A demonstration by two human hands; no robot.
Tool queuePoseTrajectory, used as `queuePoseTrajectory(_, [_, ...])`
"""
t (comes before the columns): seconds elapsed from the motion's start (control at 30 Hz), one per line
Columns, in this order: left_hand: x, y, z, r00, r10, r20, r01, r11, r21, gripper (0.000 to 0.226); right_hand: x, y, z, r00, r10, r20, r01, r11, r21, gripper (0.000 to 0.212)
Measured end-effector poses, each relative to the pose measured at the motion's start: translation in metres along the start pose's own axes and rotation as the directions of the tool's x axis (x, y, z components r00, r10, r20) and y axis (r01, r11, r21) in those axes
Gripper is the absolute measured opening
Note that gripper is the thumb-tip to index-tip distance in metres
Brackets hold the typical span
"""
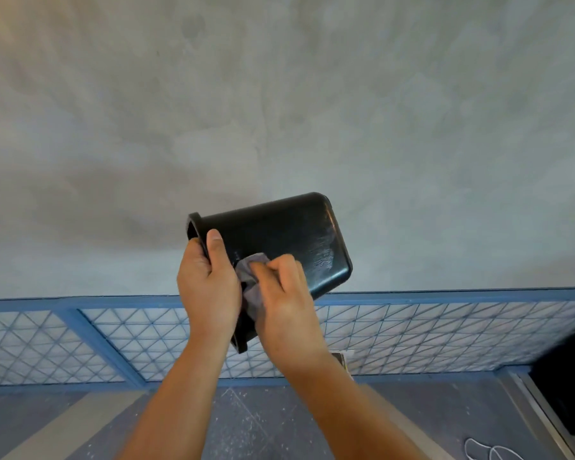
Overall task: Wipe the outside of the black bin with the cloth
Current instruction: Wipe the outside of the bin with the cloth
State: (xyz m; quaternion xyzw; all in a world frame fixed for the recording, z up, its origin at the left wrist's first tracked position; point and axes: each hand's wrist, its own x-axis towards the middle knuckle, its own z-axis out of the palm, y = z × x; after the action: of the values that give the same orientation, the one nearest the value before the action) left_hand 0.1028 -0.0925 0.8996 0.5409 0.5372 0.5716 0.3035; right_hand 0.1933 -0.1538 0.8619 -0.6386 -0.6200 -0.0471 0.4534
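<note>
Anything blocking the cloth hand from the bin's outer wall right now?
Nothing visible. The right hand presses the cloth directly on the side of the black bin. The left hand grips the rim right beside it, so only strokes toward the rim would meet it.

A blue-framed wire mesh fence (445, 330) runs right across in front of me, thin wires crossing in diamonds over pale panels. Beyond it spreads a bare grey concrete surface (279, 111), mottled with darker patches. On the near side of the fence lies a dark blue-grey floor (246, 426) speckled with white dust. By the fence's right end sits a dark, blurred mass (568, 383) beside a metal strip (538, 416), and a thin white cord (488, 451) loops on the floor close by.
</note>
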Motion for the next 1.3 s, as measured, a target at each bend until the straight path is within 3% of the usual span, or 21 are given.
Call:
queuePoseTrajectory(0.03, [0.003,0.001,0.000,1.000,0.000,-0.012,0.001,1.000,0.001,0.037,0.000,0.008,0.000,0.999,-0.031,-0.019,0.031,0.999,0.010,0.048])
queuePoseTrajectory(0.1, [0.010,0.001,-0.005,1.000,-0.004,-0.018,0.004,1.000,-0.015,0.038,0.000,0.024,-0.012,0.998,0.057,-0.018,-0.056,0.998,0.019,0.037])
queuePoseTrajectory(0.2, [0.012,0.001,-0.010,1.000,-0.003,0.022,0.005,0.999,-0.052,0.037,0.020,0.067,-0.036,0.928,0.262,-0.265,-0.250,0.965,0.077,0.020])
queuePoseTrajectory(0.27, [0.008,0.001,-0.004,0.999,-0.004,0.035,0.006,0.999,-0.051,0.037,0.017,0.054,-0.033,0.927,0.298,-0.229,-0.282,0.954,0.099,0.007])
queuePoseTrajectory(0.33, [0.006,0.001,0.003,1.000,-0.009,0.021,0.010,1.000,-0.025,0.037,0.000,0.025,-0.016,0.982,0.133,-0.136,-0.108,0.978,0.178,0.020])
queuePoseTrajectory(0.43, [0.007,-0.004,0.003,1.000,-0.012,0.020,0.013,0.999,-0.030,0.040,-0.022,0.037,-0.006,0.992,-0.094,-0.090,0.094,0.996,0.002,0.037])
queuePoseTrajectory(0.47, [0.009,-0.006,0.000,1.000,-0.018,0.023,0.019,0.999,-0.043,0.040,-0.017,0.047,-0.014,0.994,-0.036,-0.103,0.037,0.999,0.007,0.038])
queuePoseTrajectory(0.53, [0.013,-0.008,-0.007,0.999,-0.034,0.031,0.037,0.996,-0.084,0.041,-0.007,0.076,-0.032,0.954,0.216,-0.210,-0.220,0.976,0.005,0.041])
queuePoseTrajectory(0.6, [0.013,-0.009,-0.006,0.999,-0.043,0.032,0.046,0.992,-0.117,0.041,-0.001,0.089,-0.039,0.904,0.322,-0.281,-0.338,0.941,-0.009,0.036])
queuePoseTrajectory(0.67, [0.011,-0.007,0.001,0.998,-0.047,0.030,0.050,0.991,-0.126,0.040,-0.002,0.069,-0.026,0.941,0.275,-0.199,-0.255,0.960,0.116,0.024])
queuePoseTrajectory(0.73, [0.008,-0.005,0.009,0.999,-0.042,0.027,0.045,0.992,-0.119,0.040,-0.016,0.042,-0.004,0.990,0.094,-0.109,-0.077,0.985,0.152,0.029])
queuePoseTrajectory(0.77, [0.008,-0.006,0.011,0.999,-0.037,0.028,0.040,0.993,-0.112,0.040,-0.026,0.039,0.004,0.995,-0.010,-0.096,0.019,0.996,0.087,0.035])
queuePoseTrajectory(0.83, [0.011,-0.008,0.010,0.998,-0.043,0.034,0.047,0.994,-0.100,0.042,-0.022,0.054,-0.002,0.994,-0.063,-0.085,0.061,0.998,-0.025,0.036])
queuePoseTrajectory(0.9, [0.014,-0.009,0.006,0.998,-0.052,0.042,0.056,0.992,-0.112,0.042,-0.002,0.075,-0.021,0.965,0.063,-0.255,-0.071,0.997,-0.023,0.021])
queuePoseTrajectory(0.93, [0.013,-0.009,0.004,0.998,-0.046,0.046,0.052,0.992,-0.117,0.041,0.010,0.082,-0.034,0.916,0.205,-0.346,-0.202,0.978,0.045,0.007])
queuePoseTrajectory(0.97, [0.012,-0.008,0.005,0.998,-0.039,0.051,0.045,0.992,-0.120,0.040,0.020,0.083,-0.046,0.873,0.334,-0.356,-0.313,0.943,0.116,0.003])
queuePoseTrajectory(1.03, [0.008,-0.005,0.010,0.997,-0.040,0.064,0.048,0.989,-0.139,0.038,0.026,0.076,-0.046,0.886,0.421,-0.194,-0.370,0.894,0.253,0.003])
queuePoseTrajectory(1.13, [0.006,-0.001,0.022,0.998,-0.023,0.057,0.029,0.993,-0.117,0.037,0.006,0.032,-0.017,0.982,0.107,-0.155,-0.074,0.976,0.206,0.021])
queuePoseTrajectory(1.2, [0.008,-0.001,0.024,0.999,-0.006,0.051,0.010,0.996,-0.090,0.037,-0.015,0.031,0.001,0.986,-0.133,-0.097,0.131,0.991,-0.035,0.040])
queuePoseTrajectory(1.23, [0.010,-0.003,0.023,0.999,-0.004,0.051,0.008,0.997,-0.083,0.039,-0.014,0.043,-0.001,0.984,-0.156,-0.084,0.152,0.987,-0.046,0.042])
queuePoseTrajectory(1.3, [0.012,-0.004,0.017,0.998,-0.016,0.056,0.021,0.996,-0.084,0.042,-0.001,0.061,-0.018,0.991,-0.011,-0.135,0.015,1.000,0.023,0.041])
